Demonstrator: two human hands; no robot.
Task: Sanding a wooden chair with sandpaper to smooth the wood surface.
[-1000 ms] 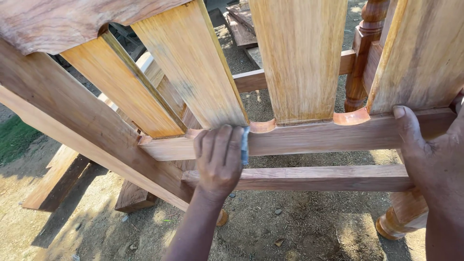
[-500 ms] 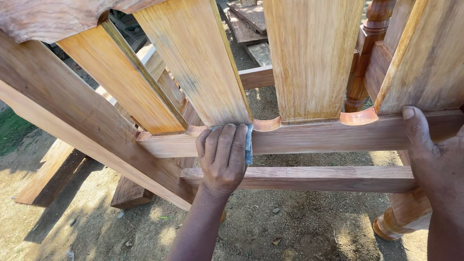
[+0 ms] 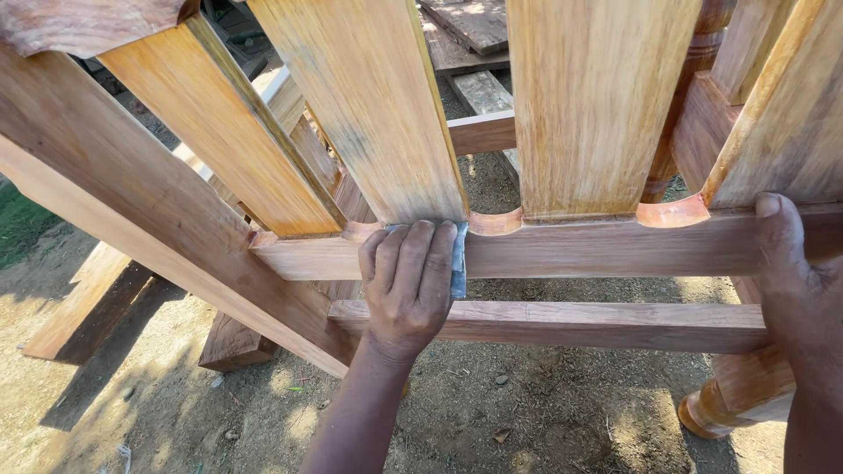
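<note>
A folded piece of grey-blue sandpaper (image 3: 458,260) lay pressed against the upper cross rail (image 3: 597,248) of a wooden furniture frame, just below the foot of the middle slat (image 3: 369,105). Only its right edge showed, at three o'clock from the left hand (image 3: 406,285). That hand was laid flat over the sandpaper, its fingers (image 3: 413,254) held together and pointing toward twelve o'clock, pinning the sheet to the rail.

At three o'clock from there, well apart, the right hand (image 3: 795,290) gripped the same rail at its far end, the thumb stretched up over the rail's face; the other fingers were out of sight behind the wood. At six o'clock from the upper rail ran a lower rail (image 3: 606,323), parallel to it. Broad pale slats rose from the upper rail toward twelve o'clock, with curved reddish trim pieces (image 3: 671,213) set between their feet. A thick diagonal beam (image 3: 132,211) ran toward ten o'clock. A turned leg (image 3: 733,399) stood at four o'clock on bare dirt ground (image 3: 527,421).
</note>
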